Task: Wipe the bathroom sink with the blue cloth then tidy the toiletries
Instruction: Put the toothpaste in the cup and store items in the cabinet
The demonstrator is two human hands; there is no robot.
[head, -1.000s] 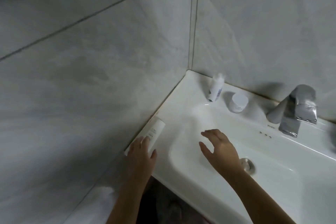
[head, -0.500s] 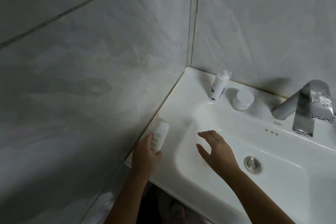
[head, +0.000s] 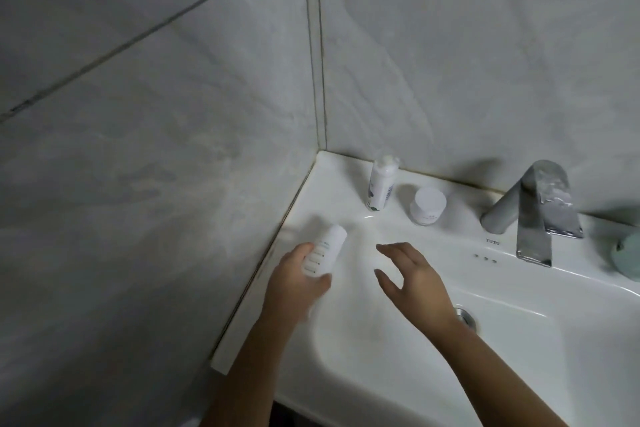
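My left hand (head: 294, 282) grips a white tube (head: 325, 250) with green print, held just above the sink's left rim, cap end pointing toward the back corner. My right hand (head: 414, 282) hovers over the basin with fingers spread and nothing in it. The white sink (head: 519, 357) fills the lower right. A white bottle (head: 380, 188) stands upright on the back ledge near the corner. Beside it sits a small white jar (head: 428, 205). The blue cloth is not in view.
A chrome faucet (head: 535, 211) rises from the back ledge on the right, and the drain (head: 465, 315) shows partly behind my right wrist. A pale green object (head: 627, 255) lies at the right edge. Grey tiled walls meet in the corner behind the sink.
My left hand has closed on the white tube, lifted it off the left rim and carried it toward the back corner. My right hand has stayed open over the basin.
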